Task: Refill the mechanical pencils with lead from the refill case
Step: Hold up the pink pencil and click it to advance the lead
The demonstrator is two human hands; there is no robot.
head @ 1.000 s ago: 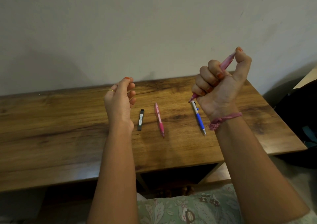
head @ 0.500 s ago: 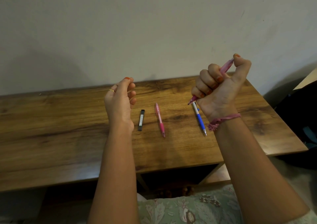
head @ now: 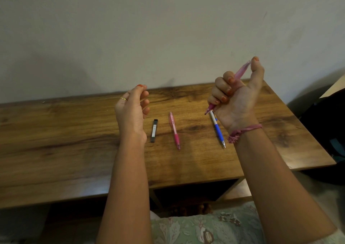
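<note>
Gripping a pink mechanical pencil (head: 240, 71) in my right hand (head: 236, 101), fingers wrapped round, thumb on its cap; left hand (head: 132, 109) loosely curled, empty. Refill case (head: 154, 130) on the tabletop (head: 74, 141) looks light, slippery; I'd pinch its sides.

- Left hand (head: 131, 111): thin gold ring (head: 123, 99) on one finger; orange-red polish on nails.
- Right hand (head: 236, 101): orange-red nail polish; frayed pink thread band (head: 242, 131) knotted round wrist.
- Forearms bare, unsleeved.
- Pale green floral-print garment (head: 205, 228) over lap.
</note>
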